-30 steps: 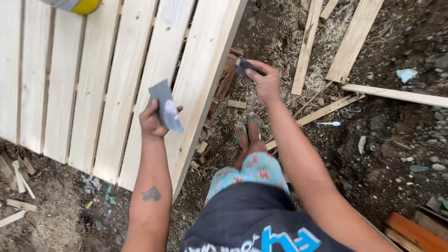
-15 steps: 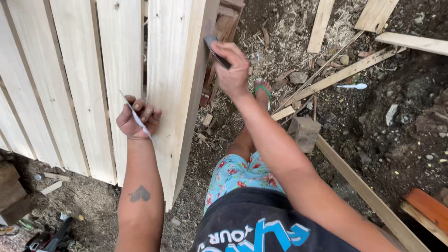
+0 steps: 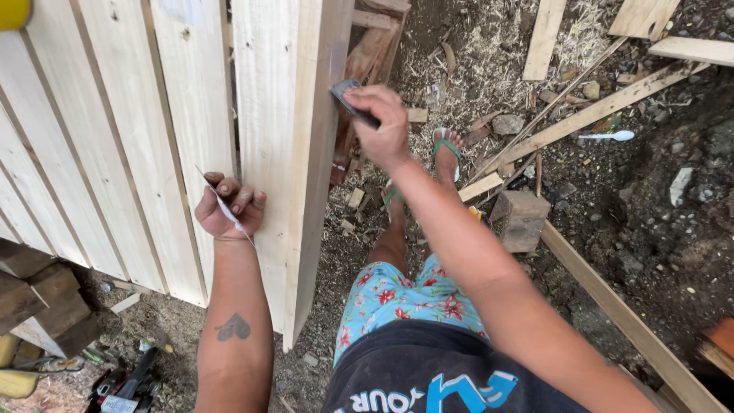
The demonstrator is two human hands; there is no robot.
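1. While the person stood over the work, the right hand [image 3: 384, 126] was closed around a small dark sanding pad [image 3: 353, 103], pressing it against the narrow side edge of the pale wooden panel [image 3: 283, 153].
2. The left hand [image 3: 228, 206] was curled shut on a thin sheet of sandpaper [image 3: 223, 205] – only its edge showed, sticking out between the fingers – and rested against the panel's broad face, lower down than the right hand.
3. The panel was made of light planks side by side, tilted away from the person, its lower corner down on the dirt.
4. The person's feet were in green flip-flops [image 3: 446, 145], just beside the panel's edge, on ground covered in wood shavings.
5. A wooden block [image 3: 521, 218] lay near the right forearm; long loose boards [image 3: 589, 115] lay scattered on the dirt beyond – well apart from the hands.
6. Dark timber offcuts [image 3: 38, 294] were stacked at the lower left, near the panel's bottom.
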